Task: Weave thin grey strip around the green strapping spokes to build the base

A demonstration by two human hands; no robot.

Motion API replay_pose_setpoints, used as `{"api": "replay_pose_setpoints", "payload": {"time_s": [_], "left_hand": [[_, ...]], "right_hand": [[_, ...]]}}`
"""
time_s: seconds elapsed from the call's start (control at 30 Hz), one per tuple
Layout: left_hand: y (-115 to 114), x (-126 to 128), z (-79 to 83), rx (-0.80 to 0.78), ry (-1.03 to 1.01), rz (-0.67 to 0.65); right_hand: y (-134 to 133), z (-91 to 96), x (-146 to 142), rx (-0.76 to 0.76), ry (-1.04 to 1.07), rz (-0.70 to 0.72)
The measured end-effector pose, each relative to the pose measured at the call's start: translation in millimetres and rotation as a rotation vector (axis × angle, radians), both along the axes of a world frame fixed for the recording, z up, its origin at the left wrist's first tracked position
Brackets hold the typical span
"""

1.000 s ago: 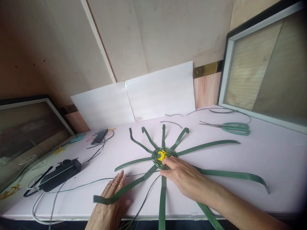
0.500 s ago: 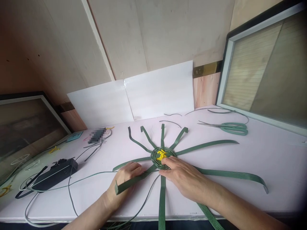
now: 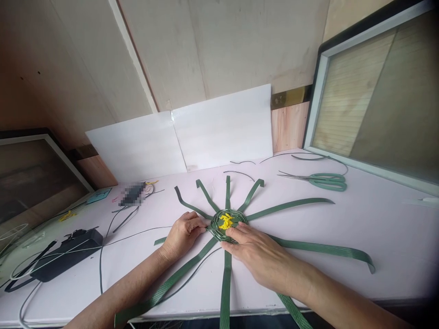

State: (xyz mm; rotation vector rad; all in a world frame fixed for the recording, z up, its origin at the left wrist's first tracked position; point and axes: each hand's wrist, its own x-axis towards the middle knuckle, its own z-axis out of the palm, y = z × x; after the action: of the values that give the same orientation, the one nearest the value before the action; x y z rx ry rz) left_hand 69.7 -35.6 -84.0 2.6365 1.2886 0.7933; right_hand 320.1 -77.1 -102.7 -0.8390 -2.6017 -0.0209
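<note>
Head view: the woven hub (image 3: 216, 228) of green strapping, with a yellow knot (image 3: 226, 221) at its middle, lies on the counter (image 3: 377, 219) about midway between the left and right edges, nearer the front edge than the back. Green strips (image 3: 291, 205) fan out from it flat across the counter, and several run over the front edge. The left hand (image 3: 181, 234) sits just left of the hub, fingers bunched, their tips pinching the hub's left rim. The right hand (image 3: 257, 253) comes in from the front right, palm down, fingers straight and close together, tips pressed on the hub's near rim just below the knot. Scissors (image 3: 324, 181) lie well apart toward the back right corner, a black adapter (image 3: 65, 253) near the left edge, white boards (image 3: 192, 137) leaning along the back edge
</note>
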Motion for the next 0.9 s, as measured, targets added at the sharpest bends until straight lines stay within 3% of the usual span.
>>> {"api": "replay_pose_setpoints", "payload": {"time_s": [0.3, 0.43, 0.6, 0.73, 0.9], "left_hand": [[-6.6, -3.1, 3.7, 0.014, 0.038, 0.048], [-35.6, -18.2, 15.7, 0.105, 0.153, 0.082], [-68.0, -37.9, 17.2, -0.013, 0.223, 0.003], [-64.5, -34.2, 11.8, -0.103, 0.189, -0.090], [-51.3, -13.2, 8.8, -0.160, -0.057, -0.083]], "right_hand": [[-2.9, 2.9, 0.3, -0.065, 0.002, -0.038], [-3.6, 4.0, -0.6, -0.063, 0.036, -0.039], [-2.4, 0.4, -1.5, -0.038, 0.055, -0.019], [-2.7, -0.7, -1.5, -0.037, 0.048, -0.032], [-2.6, 0.3, -1.4, -0.011, 0.035, -0.026]]}}
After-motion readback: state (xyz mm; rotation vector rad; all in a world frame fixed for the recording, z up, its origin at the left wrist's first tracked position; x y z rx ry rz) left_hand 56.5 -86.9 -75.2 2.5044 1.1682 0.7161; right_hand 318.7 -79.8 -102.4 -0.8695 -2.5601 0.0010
